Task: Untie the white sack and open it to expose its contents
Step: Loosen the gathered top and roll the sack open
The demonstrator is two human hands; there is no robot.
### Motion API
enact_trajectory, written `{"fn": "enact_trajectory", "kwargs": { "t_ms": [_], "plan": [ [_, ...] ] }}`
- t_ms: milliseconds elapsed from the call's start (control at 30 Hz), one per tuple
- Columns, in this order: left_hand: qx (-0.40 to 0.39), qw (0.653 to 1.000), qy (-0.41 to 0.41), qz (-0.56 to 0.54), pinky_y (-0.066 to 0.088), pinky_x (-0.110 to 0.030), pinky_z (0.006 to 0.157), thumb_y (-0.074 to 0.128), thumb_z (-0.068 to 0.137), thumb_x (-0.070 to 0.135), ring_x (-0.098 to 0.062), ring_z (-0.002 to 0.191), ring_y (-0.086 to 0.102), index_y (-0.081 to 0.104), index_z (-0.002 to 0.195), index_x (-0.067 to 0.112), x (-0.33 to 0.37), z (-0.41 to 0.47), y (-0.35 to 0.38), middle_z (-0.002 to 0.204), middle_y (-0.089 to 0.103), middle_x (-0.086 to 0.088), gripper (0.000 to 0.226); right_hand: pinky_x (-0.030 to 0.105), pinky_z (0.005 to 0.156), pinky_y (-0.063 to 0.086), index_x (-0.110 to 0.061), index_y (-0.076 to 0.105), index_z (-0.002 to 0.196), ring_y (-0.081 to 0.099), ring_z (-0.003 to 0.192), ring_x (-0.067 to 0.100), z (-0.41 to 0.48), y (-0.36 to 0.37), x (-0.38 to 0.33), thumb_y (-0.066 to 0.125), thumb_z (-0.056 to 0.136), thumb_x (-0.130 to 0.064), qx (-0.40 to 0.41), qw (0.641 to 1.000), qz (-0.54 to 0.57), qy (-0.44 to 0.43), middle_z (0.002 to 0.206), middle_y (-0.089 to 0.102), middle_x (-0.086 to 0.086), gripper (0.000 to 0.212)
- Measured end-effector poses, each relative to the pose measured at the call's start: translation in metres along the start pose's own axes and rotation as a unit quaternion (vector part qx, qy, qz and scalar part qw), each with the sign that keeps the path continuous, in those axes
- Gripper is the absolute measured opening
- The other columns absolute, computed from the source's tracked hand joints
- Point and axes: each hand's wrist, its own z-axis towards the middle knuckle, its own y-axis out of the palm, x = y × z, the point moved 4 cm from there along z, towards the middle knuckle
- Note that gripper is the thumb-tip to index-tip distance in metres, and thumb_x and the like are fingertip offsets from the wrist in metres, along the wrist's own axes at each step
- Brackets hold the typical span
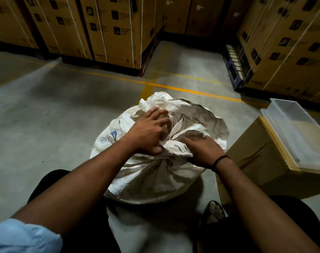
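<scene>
A full white sack (152,178) stands on the concrete floor between my knees, with blue print on its left side. Its neck is bunched into a twisted gather at the top, and loose cloth flares out behind it. My left hand (148,132) grips the bunched cloth from the left, thumb under the fold and fingers curled over the gather. My right hand (203,150), a dark band on its wrist, clutches the same folds from the right. The contents stay hidden.
A brown carton (254,161) stands close on the right, with a clear plastic tray (294,132) on top. Stacks of strapped cartons (117,30) on pallets line the back and the right. Yellow lines cross the floor. My sandalled foot (215,210) rests beside the sack.
</scene>
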Motion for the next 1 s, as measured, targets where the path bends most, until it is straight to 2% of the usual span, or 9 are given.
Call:
{"fn": "enact_trajectory", "kwargs": {
  "t_ms": [133, 300, 367, 433, 567, 667, 767, 867, 1000],
  "plan": [
    [-0.103, 0.989, -0.109, 0.009, 0.023, -0.048, 0.119, 0.050, 0.066, 0.059, -0.031, 0.124, 0.054, 0.071, 0.099, 0.022, 0.000, -0.003, 0.012, 0.100, 0.073, -0.003, 0.054, 0.033, 0.046, 0.044, -0.017, 0.066, 0.099, 0.064, 0.062, 0.035, -0.011, -0.020, -0.006, 0.073, 0.070, -0.010, 0.277, 0.958, 0.010, 0.068, 0.091, 0.067, 0.006, 0.031],
    [-0.134, 0.982, -0.130, -0.002, 0.035, -0.046, 0.095, 0.038, 0.060, 0.090, -0.032, 0.111, 0.054, 0.055, 0.115, 0.033, -0.005, -0.009, 0.015, 0.106, 0.072, 0.004, 0.080, 0.037, 0.051, 0.050, -0.012, 0.062, 0.118, 0.064, 0.070, 0.030, -0.024, -0.038, -0.009, 0.062, 0.085, 0.002, 0.436, 0.894, 0.051, 0.088, 0.116, 0.062, 0.012, 0.036],
    [-0.162, 0.979, -0.122, 0.026, 0.032, -0.046, 0.091, 0.033, 0.056, 0.099, -0.030, 0.109, 0.053, 0.058, 0.110, 0.035, -0.004, -0.012, 0.016, 0.104, 0.073, 0.007, 0.088, 0.040, 0.068, 0.053, -0.010, 0.064, 0.118, 0.065, 0.092, 0.032, -0.020, -0.037, -0.014, 0.061, 0.084, 0.004, 0.428, 0.901, 0.052, 0.048, 0.127, 0.061, 0.014, 0.036],
    [-0.137, 0.983, -0.105, 0.057, 0.030, -0.047, 0.094, 0.041, 0.066, 0.085, -0.030, 0.110, 0.051, 0.061, 0.106, 0.031, 0.000, -0.012, 0.014, 0.104, 0.072, 0.008, 0.070, 0.045, 0.081, 0.049, -0.013, 0.063, 0.117, 0.061, 0.104, 0.036, -0.013, -0.035, -0.016, 0.070, 0.076, 0.000, 0.375, 0.927, 0.021, 0.017, 0.131, 0.060, 0.014, 0.043],
    [0.009, 0.993, -0.105, 0.048, 0.018, -0.051, 0.111, 0.052, 0.070, 0.054, -0.031, 0.130, 0.042, 0.062, 0.101, 0.024, 0.002, -0.014, 0.000, 0.109, 0.066, 0.005, 0.044, 0.046, 0.107, 0.033, -0.019, 0.057, 0.127, 0.035, 0.137, 0.037, -0.014, -0.046, -0.008, 0.068, 0.059, -0.025, 0.235, 0.972, -0.017, 0.011, 0.156, 0.035, 0.010, 0.070],
    [0.135, 0.984, -0.077, 0.088, 0.017, -0.053, 0.118, 0.067, 0.078, 0.045, -0.033, 0.141, 0.043, 0.068, 0.106, 0.022, -0.005, -0.020, -0.005, 0.115, 0.068, 0.004, 0.036, 0.044, 0.118, 0.020, -0.020, 0.040, 0.144, 0.010, 0.152, 0.030, -0.023, -0.047, -0.014, 0.065, 0.064, -0.046, 0.148, 0.987, 0.025, -0.062, 0.165, 0.008, 0.006, 0.089],
    [0.188, 0.977, -0.019, 0.097, 0.020, -0.062, 0.118, 0.065, 0.088, 0.034, -0.032, 0.152, 0.030, 0.069, 0.125, 0.019, 0.002, -0.026, -0.008, 0.134, 0.066, 0.004, 0.040, 0.041, 0.114, 0.029, -0.018, 0.051, 0.134, 0.023, 0.149, 0.028, -0.028, -0.050, -0.020, 0.066, 0.070, -0.051, 0.158, 0.982, 0.050, -0.094, 0.163, 0.020, 0.005, 0.073],
    [0.182, 0.978, 0.008, 0.106, 0.017, -0.063, 0.121, 0.059, 0.092, 0.017, -0.032, 0.156, 0.018, 0.062, 0.138, 0.018, 0.018, -0.025, -0.009, 0.160, 0.040, 0.004, 0.046, 0.043, 0.095, 0.044, -0.013, 0.056, 0.117, 0.048, 0.126, 0.034, -0.027, -0.052, -0.028, 0.063, 0.077, -0.042, 0.216, 0.971, -0.024, -0.096, 0.144, 0.045, 0.012, 0.050],
    [0.117, 0.988, 0.021, 0.102, 0.012, -0.061, 0.123, 0.059, 0.084, 0.029, -0.029, 0.155, 0.023, 0.064, 0.134, 0.018, 0.018, -0.022, -0.007, 0.145, 0.059, 0.004, 0.051, 0.042, 0.081, 0.053, -0.011, 0.049, 0.130, 0.058, 0.108, 0.034, -0.012, -0.029, -0.032, 0.061, 0.082, -0.029, 0.174, 0.983, 0.036, -0.045, 0.132, 0.053, 0.013, 0.053]
  ]
}}
